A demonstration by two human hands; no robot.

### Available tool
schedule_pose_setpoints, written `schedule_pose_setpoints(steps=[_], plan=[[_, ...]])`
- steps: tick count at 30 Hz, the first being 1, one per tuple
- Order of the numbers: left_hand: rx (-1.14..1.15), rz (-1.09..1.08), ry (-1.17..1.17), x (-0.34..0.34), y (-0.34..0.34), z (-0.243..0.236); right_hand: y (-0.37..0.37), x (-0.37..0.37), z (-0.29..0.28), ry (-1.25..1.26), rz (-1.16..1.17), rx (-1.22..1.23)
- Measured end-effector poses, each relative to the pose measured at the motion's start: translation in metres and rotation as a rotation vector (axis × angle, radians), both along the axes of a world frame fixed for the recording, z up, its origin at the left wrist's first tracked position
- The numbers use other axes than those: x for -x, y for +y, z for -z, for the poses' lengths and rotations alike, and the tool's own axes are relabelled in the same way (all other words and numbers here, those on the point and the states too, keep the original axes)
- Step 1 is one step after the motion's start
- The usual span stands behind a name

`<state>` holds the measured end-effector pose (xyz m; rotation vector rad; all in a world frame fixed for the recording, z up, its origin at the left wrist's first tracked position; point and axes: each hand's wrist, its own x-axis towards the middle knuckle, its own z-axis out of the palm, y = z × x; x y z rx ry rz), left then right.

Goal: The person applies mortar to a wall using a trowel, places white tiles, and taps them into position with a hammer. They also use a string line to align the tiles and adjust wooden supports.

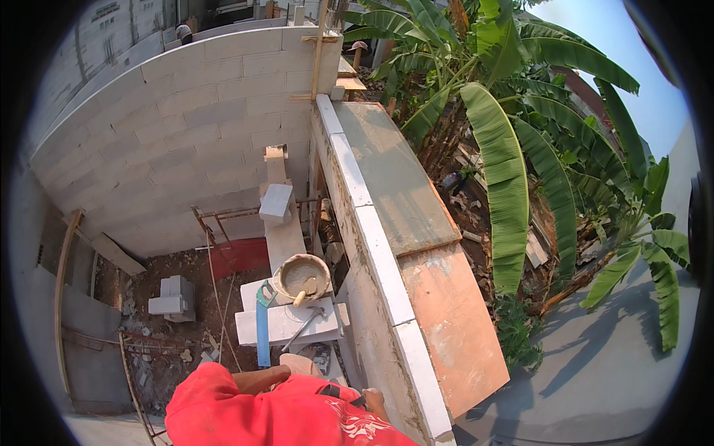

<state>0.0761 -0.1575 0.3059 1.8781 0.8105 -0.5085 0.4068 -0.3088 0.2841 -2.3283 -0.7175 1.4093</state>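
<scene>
Red shirt [282, 412]: nearest. Left hand: hidden past its forearm [256, 381]; right hand [375, 404]: near the wall [375, 245]; either grip, cannot tell. Hammer [300, 329]: on white block [247, 327], one o'clock from the left forearm, the nearer arm; head toward half past one. Saw [263, 331]: left of hammer, long axis twelve to six.

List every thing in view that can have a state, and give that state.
Bucket: upright, open, holding grey mix
Trowel: in the bucket, handle at the rim
Saw: lying down, blade past the block edge
Hammer: lying down
Block stack: piled on the ground
Tall wall: standing, joints visible
Right hand: partly hidden, hold unclear
</scene>
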Motion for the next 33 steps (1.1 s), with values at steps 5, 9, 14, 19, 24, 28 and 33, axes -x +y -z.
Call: schedule_pose_setpoints(steps=[5,9,14,19,24,28,33], plan=[[0.004,-0.023,0.011,0.031,-0.008,-0.001,-0.001,0.003,-0.006,0.031,-0.027,-0.001],[0.000,-0.047,0.012,0.070,-0.023,-0.007,0.002,0.006,0.004,0.149,0.073,0.025],[-0.005,-0.287,-0.088,0.106,-0.051,-0.051,0.008,0.014,0.039,0.177,0.056,0.136],[0.255,-0.805,-0.087,0.150,-0.071,-0.142,0.035,0.047,0.113,0.209,-0.013,0.127],[0.235,-1.369,0.001,0.163,-0.034,-0.169,0.106,0.117,0.195,0.291,-0.147,0.244],[0.178,-1.483,-0.019,0.152,0.021,-0.145,0.185,0.183,0.261,0.176,-0.361,0.181],[0.250,-1.861,-0.364,0.112,0.072,-0.080,0.250,0.248,0.350,0.270,-0.029,0.229]])
